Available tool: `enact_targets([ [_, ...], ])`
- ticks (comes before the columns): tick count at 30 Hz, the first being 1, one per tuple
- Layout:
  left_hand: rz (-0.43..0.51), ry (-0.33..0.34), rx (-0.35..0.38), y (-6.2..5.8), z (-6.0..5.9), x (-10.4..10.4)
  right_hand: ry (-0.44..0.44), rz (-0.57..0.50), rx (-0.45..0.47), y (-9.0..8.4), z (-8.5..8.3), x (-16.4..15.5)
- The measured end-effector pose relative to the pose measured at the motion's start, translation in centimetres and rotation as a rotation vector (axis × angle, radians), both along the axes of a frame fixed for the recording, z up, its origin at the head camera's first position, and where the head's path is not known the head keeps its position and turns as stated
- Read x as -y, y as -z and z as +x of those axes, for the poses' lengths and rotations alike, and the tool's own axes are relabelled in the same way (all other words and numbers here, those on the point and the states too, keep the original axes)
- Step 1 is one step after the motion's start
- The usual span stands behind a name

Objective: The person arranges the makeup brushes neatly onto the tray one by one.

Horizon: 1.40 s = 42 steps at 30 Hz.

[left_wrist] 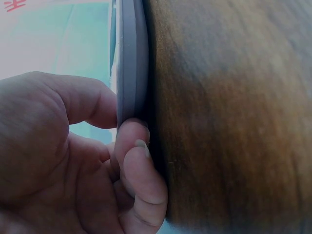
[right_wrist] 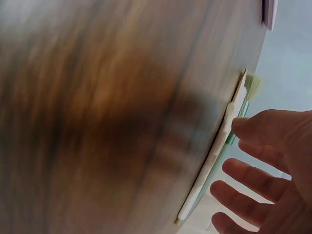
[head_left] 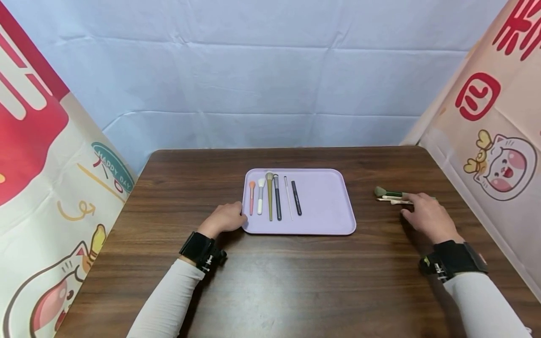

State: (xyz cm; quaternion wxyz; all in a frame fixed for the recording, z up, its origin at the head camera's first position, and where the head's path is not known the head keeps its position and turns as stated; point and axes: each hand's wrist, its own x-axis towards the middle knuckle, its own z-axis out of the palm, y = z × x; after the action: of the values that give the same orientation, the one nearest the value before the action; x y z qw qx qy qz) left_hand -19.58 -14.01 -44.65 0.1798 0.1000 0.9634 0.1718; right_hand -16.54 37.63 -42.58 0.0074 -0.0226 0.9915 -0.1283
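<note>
In the head view my left hand [head_left: 225, 218] holds the left rim of a lilac tray [head_left: 327, 202]. The left wrist view shows the thumb over the tray's edge [left_wrist: 130, 58] and curled fingers at its underside. Several makeup brushes stand side by side across the tray's left half, among them a pink-handled brush [head_left: 251, 201], an olive brush [head_left: 270, 202] and a black pen-like stick [head_left: 297, 199]. To the right of the tray, my right hand [head_left: 432, 219] is over a small pile with a green brush [head_left: 382, 192] and a pale-handled brush [right_wrist: 214, 146]; its fingers are spread and relaxed.
The tray and pile rest on a dark wooden table [head_left: 296, 286]. A pale blue cloth [head_left: 262, 94] hangs behind it. Printed cartoon sheets [head_left: 473, 155] flank the table at left and right.
</note>
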Motion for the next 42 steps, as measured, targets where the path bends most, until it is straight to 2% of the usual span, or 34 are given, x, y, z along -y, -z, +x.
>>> enact_targets([
  [16, 0.015, -0.007, 0.015, 0.0, -0.1, -0.1, -0.028, 0.022, -0.055, 0.9, -0.6, -3.0],
  [22, 0.022, -0.013, 0.023, 0.0, 0.0, -0.1, -0.065, 0.032, -0.109, 1.5, -0.9, -3.7],
  [28, 0.028, -0.014, 0.032, -0.1, 0.0, -0.1, -0.055, 0.052, -0.122, 1.8, -1.2, -4.0],
  [37, 0.017, -0.022, 0.038, -0.3, 0.1, -0.2, -0.138, 0.070, -0.226, 2.0, -1.7, -4.3],
  [42, 0.019, -0.024, 0.041, -0.2, 0.0, 0.0, -0.173, 0.087, -0.213, 1.9, -2.0, -4.4],
])
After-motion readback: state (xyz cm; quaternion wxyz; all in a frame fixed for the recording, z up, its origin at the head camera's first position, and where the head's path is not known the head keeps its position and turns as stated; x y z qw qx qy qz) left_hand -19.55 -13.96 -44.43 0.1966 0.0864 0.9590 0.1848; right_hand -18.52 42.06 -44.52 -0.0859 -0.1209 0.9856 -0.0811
